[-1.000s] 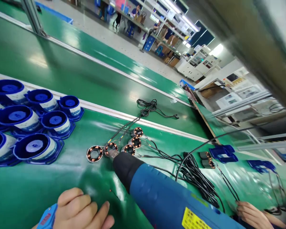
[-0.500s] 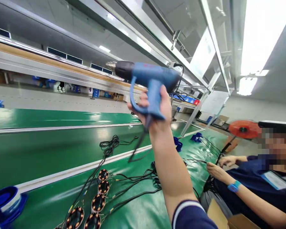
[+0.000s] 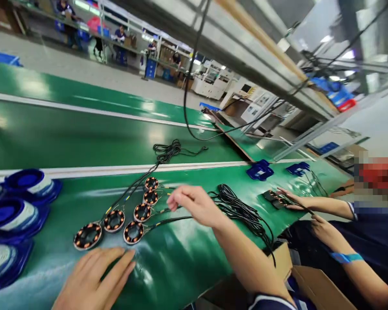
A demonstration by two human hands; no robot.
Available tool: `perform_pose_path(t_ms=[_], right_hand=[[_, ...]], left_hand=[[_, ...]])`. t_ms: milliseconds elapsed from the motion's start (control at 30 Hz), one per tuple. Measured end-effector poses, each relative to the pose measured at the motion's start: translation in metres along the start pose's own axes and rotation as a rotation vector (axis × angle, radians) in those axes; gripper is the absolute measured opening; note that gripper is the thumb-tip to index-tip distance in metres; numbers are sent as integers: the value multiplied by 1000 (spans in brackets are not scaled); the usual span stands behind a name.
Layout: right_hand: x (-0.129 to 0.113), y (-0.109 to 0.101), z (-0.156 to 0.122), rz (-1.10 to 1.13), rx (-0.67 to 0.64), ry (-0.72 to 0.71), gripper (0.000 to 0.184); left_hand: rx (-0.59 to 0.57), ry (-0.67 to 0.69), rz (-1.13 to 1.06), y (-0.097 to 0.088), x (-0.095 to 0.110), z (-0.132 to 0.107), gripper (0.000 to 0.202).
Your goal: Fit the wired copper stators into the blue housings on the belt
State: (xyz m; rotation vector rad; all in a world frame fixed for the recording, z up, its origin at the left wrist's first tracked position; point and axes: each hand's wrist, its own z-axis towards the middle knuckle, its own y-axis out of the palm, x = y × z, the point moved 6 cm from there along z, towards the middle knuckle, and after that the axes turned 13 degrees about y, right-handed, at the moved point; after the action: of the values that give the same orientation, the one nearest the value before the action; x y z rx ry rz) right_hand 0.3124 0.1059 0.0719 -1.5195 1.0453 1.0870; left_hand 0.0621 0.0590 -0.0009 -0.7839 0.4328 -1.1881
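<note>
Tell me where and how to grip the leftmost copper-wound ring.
Pinch the leftmost ring by its outer rim, probably best from the near left with the left hand: it lies flat, its leads run off at the far right, and a neighbouring ring sits close on its right.

Six ring-shaped motor stators [image 3: 134, 241] sit with their round faces upward on the green bench [image 3: 177, 275], orange-copper windings spaced around each dark core. Four form a slanting row, set close together, their rims overlapping in view; the other two lie just left, near each other, the nearer one lowest. Yellow and blue show on the thin leads. The pair's black cables [image 3: 168, 150] run up across a white rail [image 3: 93, 172] into a loose bundle; the row's cables lead right, partly hidden, toward a long black cable heap [image 3: 242, 211].
</note>
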Motion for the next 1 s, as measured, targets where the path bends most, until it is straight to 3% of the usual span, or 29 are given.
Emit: perform_pose_path(t_ms=[100, 233, 400, 600, 700, 767, 800, 933, 1000], right_hand=[[67, 23, -4, -155, 18, 61, 35], [93, 42, 2, -307, 6, -1, 28], [124, 58, -3, 100, -253, 306, 32], [141, 73, -9, 586, -221, 501, 34], [144, 83, -21, 659, -294, 576, 38], [139, 77, -28, 590, -336, 517, 40], [134, 67, -29, 518, -297, 443, 39], [101, 7, -17, 60, 125, 27, 22], [90, -4, -5, -169, 177, -90, 19]], left_hand=[[-104, 30, 66, 15, -1, 24, 23], [-207, 39, 95, 35, -6, 32, 23], [-323, 22, -9, 45, -6, 18, 34], [-388, -24, -145, 40, -4, 19, 39], [-453, -43, -269, 34, 1, 19, 33], [-488, -49, -348, 27, 2, 21, 25], [-485, -53, -376, 23, 1, 24, 22], [-366, -28, -248, 18, -13, 51, 21], [-341, 49, -77, 29, -20, 67, 22]])
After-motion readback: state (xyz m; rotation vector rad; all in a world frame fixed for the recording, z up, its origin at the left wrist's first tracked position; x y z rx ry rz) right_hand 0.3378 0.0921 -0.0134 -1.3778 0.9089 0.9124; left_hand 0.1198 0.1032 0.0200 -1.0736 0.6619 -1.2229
